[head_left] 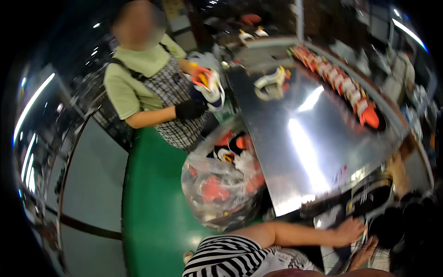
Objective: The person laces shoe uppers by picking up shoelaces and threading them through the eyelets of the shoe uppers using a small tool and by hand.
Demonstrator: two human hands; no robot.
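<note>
At the lower right, my left hand (348, 231) reaches out from a black-and-white striped sleeve (226, 256), its fingers apart and blurred. Just below it, my right hand (363, 253) has its fingers stretched out, also blurred. Both are beside dark rounded objects (390, 227) and pale pieces whose kind I cannot make out. I see nothing held in either hand. Across from me, a co-worker (147, 81) in a checked apron holds a white, navy and orange shoe (213, 92), with a black glove (190, 110) on one hand.
A shiny metal table (272, 147) bears a pale shoe-shaped piece (271, 85) and a long row of orange and white shoe parts (339, 78) along its far right edge. Beside it stands a clear plastic bag (191, 180) of shoe parts, on the green floor (152, 198).
</note>
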